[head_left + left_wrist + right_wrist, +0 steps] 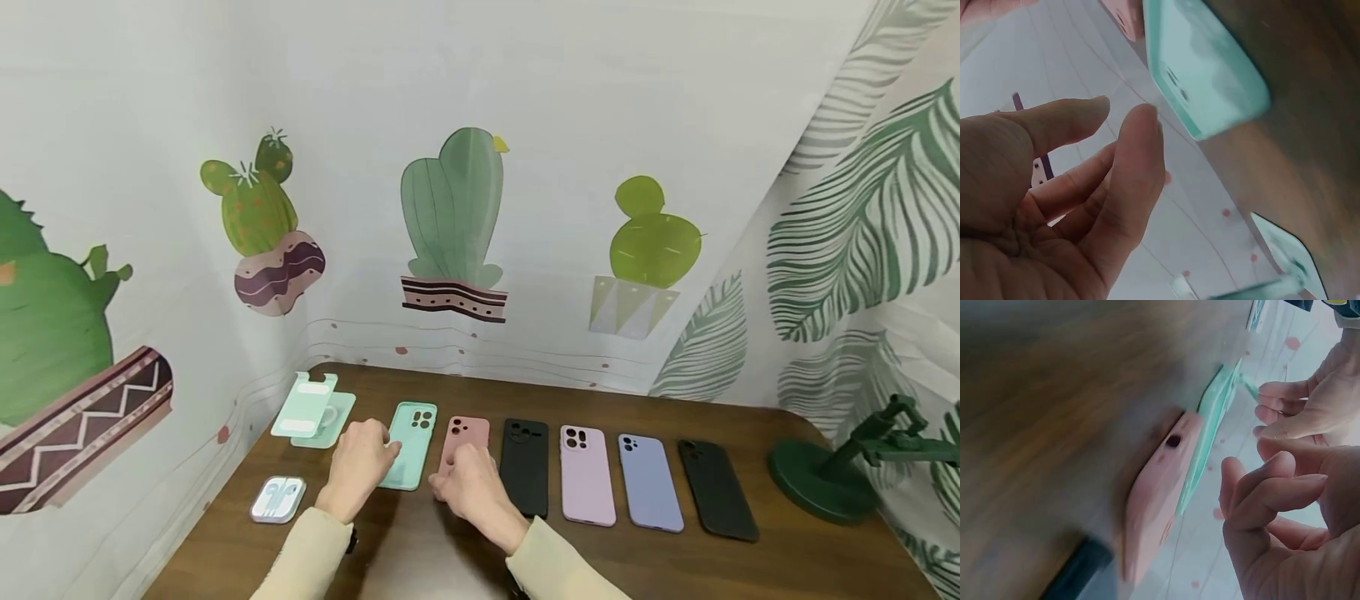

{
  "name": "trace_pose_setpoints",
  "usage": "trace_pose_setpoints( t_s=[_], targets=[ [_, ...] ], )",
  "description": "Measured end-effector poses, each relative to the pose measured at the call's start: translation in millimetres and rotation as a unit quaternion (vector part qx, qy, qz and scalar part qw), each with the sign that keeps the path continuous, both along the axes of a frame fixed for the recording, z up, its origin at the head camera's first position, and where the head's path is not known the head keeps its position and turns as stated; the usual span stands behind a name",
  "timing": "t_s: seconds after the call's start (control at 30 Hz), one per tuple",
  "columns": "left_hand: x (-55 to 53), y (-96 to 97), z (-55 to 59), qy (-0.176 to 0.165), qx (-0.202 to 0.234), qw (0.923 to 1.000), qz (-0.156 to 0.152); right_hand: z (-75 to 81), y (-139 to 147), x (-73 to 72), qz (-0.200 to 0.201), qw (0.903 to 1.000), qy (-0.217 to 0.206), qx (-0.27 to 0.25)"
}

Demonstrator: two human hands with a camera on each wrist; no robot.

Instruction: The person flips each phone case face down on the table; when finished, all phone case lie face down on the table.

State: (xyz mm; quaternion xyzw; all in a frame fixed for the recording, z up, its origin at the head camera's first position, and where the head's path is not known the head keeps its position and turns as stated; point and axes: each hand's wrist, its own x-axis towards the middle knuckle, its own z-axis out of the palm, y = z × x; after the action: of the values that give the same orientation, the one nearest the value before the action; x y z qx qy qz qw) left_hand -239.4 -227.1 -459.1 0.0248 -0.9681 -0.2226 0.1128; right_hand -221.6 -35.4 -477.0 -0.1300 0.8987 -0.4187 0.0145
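Note:
My left hand (pixel 358 462) hovers by the left edge of a mint green phone case (pixel 408 450), which lies with its hollow inside facing up. In the left wrist view the thumb and index fingertip of that hand (pixel 1116 200) stand apart with nothing between them. My right hand (pixel 476 492) is over the lower part of a pink phone case (pixel 467 432) and partly hides it. From the right wrist, that hand's fingers (pixel 1260 506) look loosely bent and hold nothing, off to the side of the pink case (pixel 1160 494).
Right of the pink case lie a black case (pixel 525 475), a lilac case (pixel 587 487), a periwinkle case (pixel 651 487) and a dark case (pixel 718 492). A mint folding stand (pixel 303 408) and boxed earphones (pixel 277 500) are on the left. A green lamp base (pixel 813 483) stands far right.

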Motion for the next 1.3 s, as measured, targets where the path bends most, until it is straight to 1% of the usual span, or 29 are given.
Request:
trace_pose_setpoints(
  t_s=[0.1, 0.17, 0.23, 0.33, 0.4, 0.43, 0.5, 0.53, 0.57, 0.67, 0.7, 0.73, 0.77, 0.8, 0.83, 0.93, 0.97, 1.03, 1.07, 1.13, 1.2, 1.23, 1.3],
  targets=[
    [-2.8, -8.7, -3.8, 0.002, 0.007, 1.0000, -0.004, -3.1, -12, -9.1, 0.010, 0.9999, 0.006, -0.008],
    [-4.5, -13.9, -6.9, 0.000, 0.011, 0.9999, -0.006, -23.2, -23, -25.1, 0.017, 0.9995, 0.026, 0.010],
    [-5.3, -18.2, -9.4, -0.003, 0.013, 0.9999, -0.008, -24.6, -32, -31.5, 0.017, 0.9996, 0.017, 0.014],
    [-8.0, -22.2, -13.9, -0.018, 0.022, 0.9996, -0.007, -23.7, -43, -36.9, 0.009, 0.9994, -0.007, 0.033],
    [-11.4, -23.3, -18.1, -0.026, 0.031, 0.9991, -0.010, -5.0, -46, -29.8, -0.003, 0.9988, -0.036, 0.033],
    [-14.2, -24.5, -21.3, -0.030, 0.040, 0.9986, -0.013, -5.0, -48, -30.8, -0.006, 0.9984, -0.039, 0.040],
    [-29.9, -35.8, -45.5, -0.024, 0.040, 0.9986, -0.026, -5.4, -51, -33.2, -0.010, 0.9978, -0.040, 0.052],
    [-37.8, -42.1, -57.4, -0.024, 0.037, 0.9985, -0.032, -10.6, -53, -36.4, -0.010, 0.9977, -0.026, 0.062],
    [-45.3, -48.1, -68.6, -0.024, 0.033, 0.9985, -0.037, -11.5, -54, -38.2, -0.011, 0.9977, -0.021, 0.063],
    [-68.9, -67.2, -104.0, -0.016, 0.006, 0.9988, -0.045, -13.5, -57, -42.5, -0.009, 0.9977, -0.013, 0.065],
    [-70.7, -69.3, -105.9, -0.019, 0.000, 0.9988, -0.045, -14.5, -58, -43.8, -0.009, 0.9976, -0.010, 0.069],
    [-72.3, -71.2, -108.0, -0.018, -0.005, 0.9989, -0.043, -22.6, -60, -48.3, -0.014, 0.9968, 0.004, 0.079],
    [-73.5, -72.3, -109.8, -0.016, -0.009, 0.9990, -0.041, -19.8, -61, -47.8, -0.014, 0.9971, -0.005, 0.075],
    [-74.6, -73.5, -111.7, -0.013, -0.012, 0.9990, -0.042, -22.0, -62, -49.7, -0.015, 0.9969, -0.006, 0.077],
    [-75.0, -73.4, -112.0, -0.013, -0.014, 0.9990, -0.040, -31.1, -63, -54.8, -0.019, 0.9962, 0.001, 0.085],
    [-73.3, -70.7, -109.1, -0.019, -0.018, 0.9992, -0.032, -45.0, -65, -63.6, -0.029, 0.9948, 0.000, 0.098],
    [-72.6, -69.5, -107.9, -0.024, -0.018, 0.9992, -0.028, -41.2, -64, -62.3, -0.027, 0.9954, -0.011, 0.091],
    [-71.0, -68.3, -105.5, -0.031, -0.016, 0.9990, -0.026, -44.6, -64, -64.2, -0.031, 0.9952, -0.017, 0.092],
    [-70.3, -67.9, -104.5, -0.035, -0.016, 0.9989, -0.027, -43.5, -65, -63.9, -0.032, 0.9952, -0.023, 0.089],
    [-70.2, -68.6, -104.0, -0.043, -0.013, 0.9986, -0.029, -45.8, -65, -64.5, -0.033, 0.9957, -0.023, 0.083],
    [-70.7, -70.4, -104.4, -0.049, -0.011, 0.9983, -0.031, -43.6, -64, -62.7, -0.033, 0.9971, -0.020, 0.066],
    [-71.0, -71.6, -104.8, -0.054, -0.008, 0.9981, -0.031, -46.8, -65, -64.1, -0.033, 0.9972, -0.016, 0.065],
    [-71.5, -73.5, -105.0, -0.065, 0.000, 0.9975, -0.028, -47.0, -64, -63.7, -0.034, 0.9981, -0.007, 0.051]
  ],
)
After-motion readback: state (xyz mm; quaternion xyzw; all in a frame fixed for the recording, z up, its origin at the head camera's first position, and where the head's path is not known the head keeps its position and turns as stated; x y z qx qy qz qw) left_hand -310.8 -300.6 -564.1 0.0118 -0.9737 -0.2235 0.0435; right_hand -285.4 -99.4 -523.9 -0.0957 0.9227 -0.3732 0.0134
